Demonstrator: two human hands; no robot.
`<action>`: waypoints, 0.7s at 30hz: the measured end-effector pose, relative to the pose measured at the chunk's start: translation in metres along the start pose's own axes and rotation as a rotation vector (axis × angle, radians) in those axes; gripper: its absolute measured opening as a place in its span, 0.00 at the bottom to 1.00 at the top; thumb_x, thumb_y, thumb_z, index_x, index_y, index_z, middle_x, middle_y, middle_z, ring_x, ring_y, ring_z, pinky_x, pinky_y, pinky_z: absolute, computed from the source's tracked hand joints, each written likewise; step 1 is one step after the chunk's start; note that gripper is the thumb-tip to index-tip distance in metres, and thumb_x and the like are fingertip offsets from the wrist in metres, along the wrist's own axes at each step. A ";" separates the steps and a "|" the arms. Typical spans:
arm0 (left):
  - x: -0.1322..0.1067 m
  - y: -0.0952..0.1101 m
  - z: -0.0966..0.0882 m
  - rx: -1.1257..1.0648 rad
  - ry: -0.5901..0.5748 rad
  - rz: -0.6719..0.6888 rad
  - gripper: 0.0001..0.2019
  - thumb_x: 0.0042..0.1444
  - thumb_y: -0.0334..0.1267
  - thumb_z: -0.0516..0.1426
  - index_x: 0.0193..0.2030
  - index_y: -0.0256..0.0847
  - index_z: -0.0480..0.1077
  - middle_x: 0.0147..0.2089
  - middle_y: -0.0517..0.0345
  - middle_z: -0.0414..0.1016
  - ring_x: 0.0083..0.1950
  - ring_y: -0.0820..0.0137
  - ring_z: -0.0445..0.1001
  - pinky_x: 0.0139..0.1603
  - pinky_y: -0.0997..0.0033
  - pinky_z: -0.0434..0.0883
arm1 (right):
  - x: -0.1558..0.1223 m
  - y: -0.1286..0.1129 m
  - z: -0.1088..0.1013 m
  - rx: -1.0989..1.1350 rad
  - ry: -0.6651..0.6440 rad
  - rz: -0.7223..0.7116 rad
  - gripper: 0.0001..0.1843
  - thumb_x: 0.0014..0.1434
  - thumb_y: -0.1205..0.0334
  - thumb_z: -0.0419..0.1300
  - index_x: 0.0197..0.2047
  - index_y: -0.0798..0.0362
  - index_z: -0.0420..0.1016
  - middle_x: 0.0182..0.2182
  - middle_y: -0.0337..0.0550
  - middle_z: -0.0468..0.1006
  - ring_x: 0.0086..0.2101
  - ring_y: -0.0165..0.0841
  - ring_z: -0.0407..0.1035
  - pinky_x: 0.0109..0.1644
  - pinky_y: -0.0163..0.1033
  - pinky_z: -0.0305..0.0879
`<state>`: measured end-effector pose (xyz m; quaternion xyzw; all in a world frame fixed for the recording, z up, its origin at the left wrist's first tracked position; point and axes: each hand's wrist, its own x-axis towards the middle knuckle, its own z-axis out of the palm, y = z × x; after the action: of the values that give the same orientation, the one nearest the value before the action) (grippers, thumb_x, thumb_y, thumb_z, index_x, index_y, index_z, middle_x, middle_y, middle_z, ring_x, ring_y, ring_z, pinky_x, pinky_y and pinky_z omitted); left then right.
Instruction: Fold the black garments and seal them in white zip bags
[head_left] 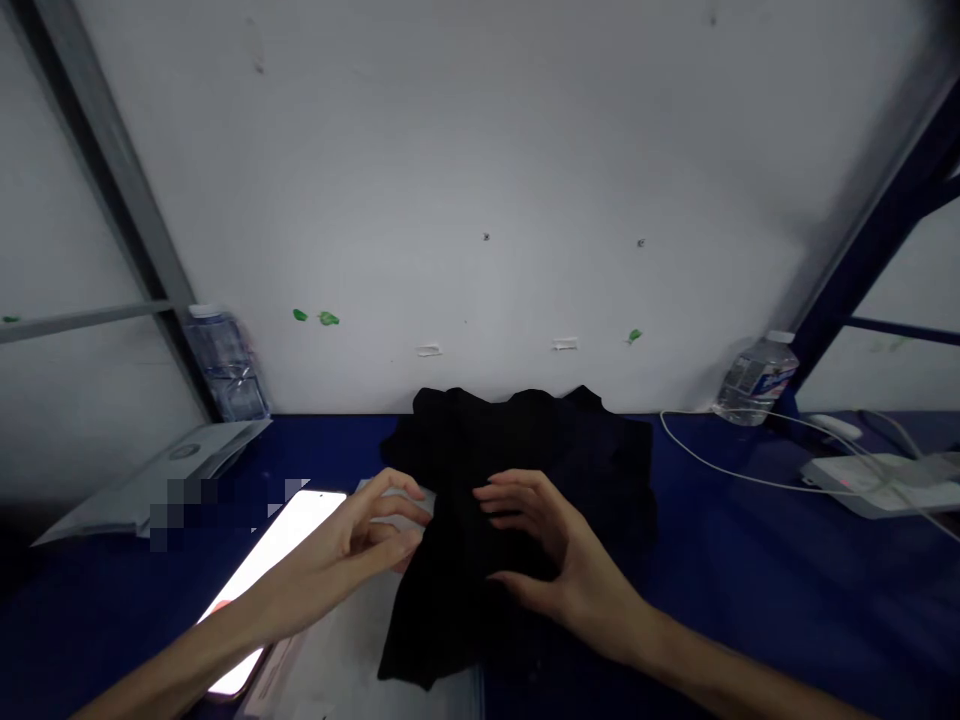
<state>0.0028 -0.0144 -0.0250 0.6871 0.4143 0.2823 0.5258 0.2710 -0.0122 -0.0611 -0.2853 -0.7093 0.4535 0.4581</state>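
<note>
A black piece of cloth, perhaps a garment, lies bunched on the blue tabletop, its far edge up against the white wall. My left hand is at the cloth's left edge, fingers curved and apart with nothing visible between them. Over the cloth's right part, my right hand has its fingers bent and its thumb spread away from them, also holding nothing I can see. Whether the fingertips touch the fabric cannot be made out. White paper or a pale sheet lies partly under the cloth, below my left forearm.
A phone with a bright screen lies beneath my left forearm. Papers and a clear bottle are at the left. Another bottle, a white cable and a white power strip are at the right.
</note>
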 end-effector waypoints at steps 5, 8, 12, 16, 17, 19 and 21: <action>-0.003 -0.001 0.002 0.195 0.014 0.049 0.18 0.67 0.52 0.52 0.63 0.62 0.61 0.55 0.57 0.71 0.47 0.66 0.73 0.52 0.61 0.70 | -0.004 0.007 0.006 -0.392 0.078 -0.059 0.35 0.51 0.70 0.69 0.59 0.43 0.63 0.55 0.42 0.71 0.56 0.40 0.66 0.62 0.50 0.63; -0.006 -0.003 0.005 0.371 0.040 0.074 0.18 0.67 0.53 0.51 0.62 0.66 0.65 0.56 0.58 0.69 0.48 0.65 0.72 0.52 0.61 0.71 | -0.003 0.008 0.007 -0.441 0.040 -0.077 0.37 0.52 0.68 0.69 0.61 0.42 0.60 0.58 0.42 0.69 0.58 0.40 0.65 0.63 0.49 0.63; -0.008 -0.007 0.005 0.476 0.022 0.087 0.20 0.68 0.52 0.49 0.66 0.69 0.60 0.56 0.58 0.69 0.51 0.63 0.70 0.52 0.61 0.71 | -0.002 0.008 0.007 -0.467 -0.023 -0.080 0.40 0.54 0.63 0.69 0.65 0.41 0.55 0.61 0.43 0.68 0.60 0.40 0.63 0.66 0.52 0.59; -0.007 -0.008 0.005 0.548 0.058 0.096 0.17 0.69 0.52 0.48 0.62 0.65 0.65 0.57 0.59 0.70 0.53 0.61 0.69 0.51 0.61 0.71 | -0.001 0.004 0.004 -0.466 -0.102 -0.047 0.48 0.52 0.54 0.72 0.68 0.42 0.50 0.63 0.46 0.66 0.63 0.43 0.60 0.68 0.57 0.53; -0.006 -0.007 0.005 0.560 0.078 0.097 0.16 0.69 0.52 0.47 0.58 0.63 0.69 0.55 0.59 0.72 0.52 0.61 0.69 0.50 0.62 0.70 | -0.001 0.003 0.002 -0.452 -0.119 -0.033 0.49 0.52 0.52 0.72 0.69 0.42 0.50 0.64 0.47 0.66 0.63 0.44 0.60 0.68 0.57 0.53; -0.003 -0.005 0.006 0.554 0.111 0.099 0.16 0.70 0.51 0.46 0.53 0.57 0.73 0.48 0.59 0.75 0.47 0.63 0.71 0.46 0.63 0.70 | 0.000 -0.001 -0.001 -0.414 -0.146 -0.002 0.49 0.51 0.50 0.72 0.69 0.43 0.50 0.64 0.48 0.65 0.63 0.45 0.60 0.68 0.57 0.54; 0.000 -0.003 0.008 0.525 0.132 0.096 0.17 0.69 0.51 0.47 0.48 0.53 0.75 0.41 0.59 0.76 0.41 0.65 0.72 0.42 0.66 0.69 | 0.000 -0.006 -0.007 -0.395 -0.172 0.022 0.48 0.51 0.49 0.72 0.69 0.42 0.52 0.65 0.48 0.64 0.64 0.47 0.58 0.68 0.59 0.52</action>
<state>0.0087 -0.0178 -0.0299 0.7988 0.4737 0.2341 0.2876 0.2771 -0.0122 -0.0550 -0.3375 -0.8177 0.3332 0.3263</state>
